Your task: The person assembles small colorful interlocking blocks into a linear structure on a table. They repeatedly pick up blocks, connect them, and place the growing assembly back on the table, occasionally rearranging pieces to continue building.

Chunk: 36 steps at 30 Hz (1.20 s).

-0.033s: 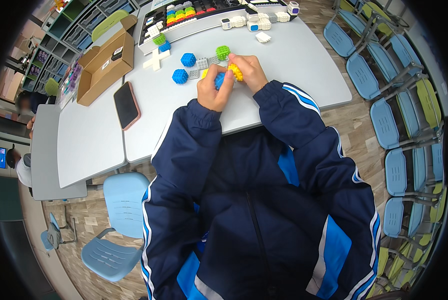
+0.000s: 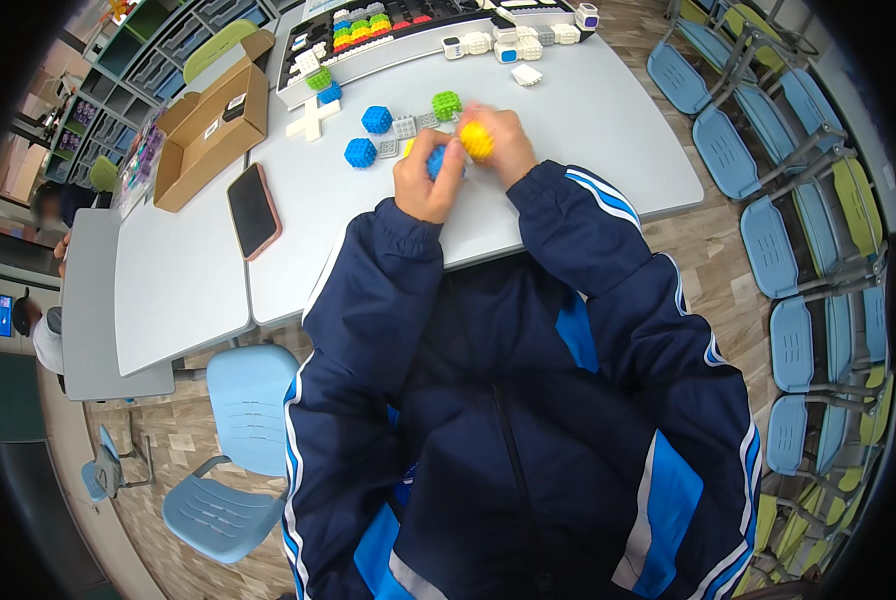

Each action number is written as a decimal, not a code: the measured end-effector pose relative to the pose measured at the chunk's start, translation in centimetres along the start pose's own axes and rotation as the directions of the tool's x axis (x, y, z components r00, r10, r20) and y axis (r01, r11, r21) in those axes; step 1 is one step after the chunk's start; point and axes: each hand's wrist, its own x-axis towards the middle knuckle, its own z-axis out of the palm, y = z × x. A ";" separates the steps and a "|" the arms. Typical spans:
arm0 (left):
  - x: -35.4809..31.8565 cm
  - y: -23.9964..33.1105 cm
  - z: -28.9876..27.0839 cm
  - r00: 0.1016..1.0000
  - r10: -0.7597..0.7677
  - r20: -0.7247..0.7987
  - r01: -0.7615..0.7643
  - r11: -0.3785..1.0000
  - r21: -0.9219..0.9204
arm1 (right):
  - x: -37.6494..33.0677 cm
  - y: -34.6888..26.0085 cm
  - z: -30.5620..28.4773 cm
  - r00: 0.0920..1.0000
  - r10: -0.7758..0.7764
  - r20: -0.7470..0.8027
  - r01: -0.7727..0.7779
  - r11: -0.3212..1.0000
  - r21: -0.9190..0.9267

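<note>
My left hand (image 2: 423,188) is closed around a blue studded building block (image 2: 435,162), its thumb upright against it. Close on its right, my right hand (image 2: 511,148) grips a yellow studded block (image 2: 477,141); the fingers are slightly blurred. A bit of another yellow piece (image 2: 409,147) peeks out behind my left hand. Just beyond lie a green studded block (image 2: 446,105) and a light grey connector block (image 2: 404,127). Two more blue blocks, one upper (image 2: 376,119) and one lower (image 2: 360,153), sit to the left, beside a flat grey piece (image 2: 388,149).
A black-and-white tray (image 2: 368,50) of coloured blocks stands at the back, with a white block assembly (image 2: 508,45) on its right. Leftward are a white cross-shaped piece (image 2: 313,118), a phone (image 2: 254,211) and an open cardboard box (image 2: 193,150). Blue chairs (image 2: 253,400) flank the table.
My right hand has shifted slightly, and the yellow block in it has turned, showing more of its studded face and standing a little apart from the blue one. My left hand stays put.
</note>
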 end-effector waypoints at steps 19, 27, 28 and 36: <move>1.0 -0.4 0.1 0.975 -0.001 -0.220 -0.020 0.995 -0.093 | 3.9 2.5 -3.3 0.793 -0.600 -0.105 0.188 0.404 -0.895; 1.3 -0.6 0.1 0.980 -0.047 -0.192 0.033 0.997 -0.073 | 3.0 1.6 -2.0 0.674 -0.739 0.010 0.395 0.348 -0.850; 1.3 -0.7 0.1 0.980 -0.039 -0.196 0.024 0.997 -0.076 | 2.9 1.5 -1.9 0.625 -0.777 0.073 0.440 0.273 -0.856; 1.4 -1.2 0.0 0.991 -0.070 -0.116 0.058 0.993 -0.104 | 0.4 0.3 0.0 0.729 -0.533 0.430 0.653 0.354 -0.669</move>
